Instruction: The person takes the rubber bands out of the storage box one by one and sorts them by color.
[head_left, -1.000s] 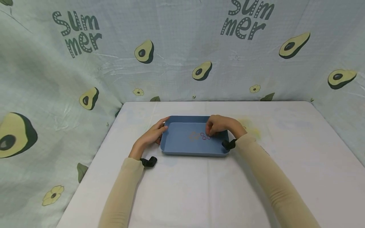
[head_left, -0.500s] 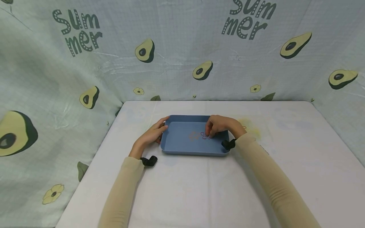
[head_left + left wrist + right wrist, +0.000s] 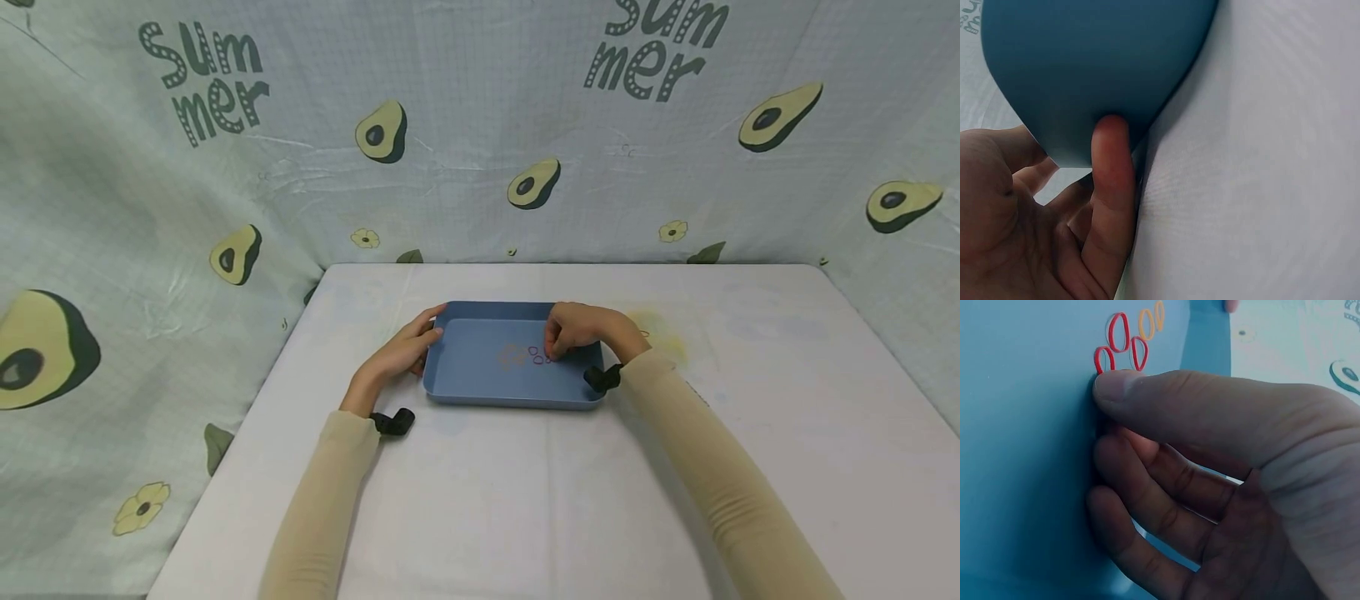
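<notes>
A shallow blue tray [image 3: 480, 385] lies on the white-covered table. My left hand [image 3: 403, 350] holds it at its left end, thumb against the wall and the other fingers round the far corner. Inside the tray, several small orange rubber bands [image 3: 513, 356] form a ring. Right of them lie several red rubber bands [image 3: 1119, 332]. My right hand [image 3: 576, 327] reaches down over these with curled fingers. In the right wrist view its thumb tip covers the lower end of one red rubber band [image 3: 1104, 357], pinching it near the tray floor; the index fingertip is hidden.
A small dark loop [image 3: 645, 334] lies on the table beyond the right wrist, by a yellow patch [image 3: 660, 337] on the cloth. Black wrist cameras [image 3: 395, 422] sit on both wrists. A printed curtain [image 3: 465, 125] hangs behind the table.
My right fingers shift very slightly to the right over the red rubber bands. The left hand and the tray hold their place; the whole view drifts up a little.
</notes>
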A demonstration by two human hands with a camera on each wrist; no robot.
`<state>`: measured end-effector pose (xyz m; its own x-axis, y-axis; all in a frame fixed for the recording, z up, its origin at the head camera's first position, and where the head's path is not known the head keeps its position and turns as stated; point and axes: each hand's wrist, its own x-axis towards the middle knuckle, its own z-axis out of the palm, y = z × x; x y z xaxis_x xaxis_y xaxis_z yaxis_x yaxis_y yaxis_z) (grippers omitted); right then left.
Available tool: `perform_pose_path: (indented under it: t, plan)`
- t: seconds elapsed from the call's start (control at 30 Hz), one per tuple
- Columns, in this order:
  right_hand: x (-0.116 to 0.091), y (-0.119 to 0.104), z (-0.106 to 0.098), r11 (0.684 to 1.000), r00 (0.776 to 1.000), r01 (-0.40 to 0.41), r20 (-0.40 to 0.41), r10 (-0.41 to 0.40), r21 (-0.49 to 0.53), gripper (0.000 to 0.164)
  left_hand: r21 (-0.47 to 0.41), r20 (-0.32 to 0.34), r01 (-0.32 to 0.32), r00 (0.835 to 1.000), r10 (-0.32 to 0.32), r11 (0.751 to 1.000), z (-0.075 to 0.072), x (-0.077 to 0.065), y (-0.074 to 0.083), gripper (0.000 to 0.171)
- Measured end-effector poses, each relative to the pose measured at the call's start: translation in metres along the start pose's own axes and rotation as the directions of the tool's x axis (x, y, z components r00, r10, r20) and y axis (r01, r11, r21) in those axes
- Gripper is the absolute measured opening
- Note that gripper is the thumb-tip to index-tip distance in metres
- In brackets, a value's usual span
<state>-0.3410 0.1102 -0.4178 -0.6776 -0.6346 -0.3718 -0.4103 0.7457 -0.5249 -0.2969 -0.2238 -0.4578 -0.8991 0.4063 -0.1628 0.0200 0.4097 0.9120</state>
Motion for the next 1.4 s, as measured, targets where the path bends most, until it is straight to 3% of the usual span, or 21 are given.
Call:
perform_pose_path:
  t: [0.17,0.4,0.63,0.83,1.07,1.4]
  plan:
    - [-0.001,0.002,-0.002,1.0,1.0,0.016,-0.022,-0.016,0.015,0.008,-0.013,0.007,0.003,1.0,-0.003,1.0,0.0,0.001,0.0,0.052]
    - [-0.008,0.004,-0.008,0.998,0.993,0.025,-0.116,-0.018,0.06,0.005,-0.025,0.012,0.006,1.0,-0.006,1.0,0.0,0.001,0.0,0.053]
    - [-0.028,0.008,-0.016,0.991,0.969,0.028,-0.245,0.005,0.13,0.008,-0.012,0.011,0.012,1.0,-0.012,1.0,0.0,0.001,0.001,0.052]
    - [-0.05,0.01,-0.023,0.976,0.951,0.059,-0.308,0.008,0.208,0.009,-0.002,-0.001,0.018,1.0,-0.018,1.0,0.001,-0.001,0.003,0.052]
    - [-0.071,0.026,-0.026,0.968,0.929,0.076,-0.369,0.019,0.241,0.017,0.001,-0.004,0.025,1.0,-0.025,1.0,0.001,-0.001,0.002,0.051]
    - [-0.104,0.06,-0.024,0.958,0.9,-0.013,-0.415,0.136,0.286,0.021,-0.013,0.004,0.019,1.0,-0.019,1.0,0.002,-0.001,0.001,0.051]
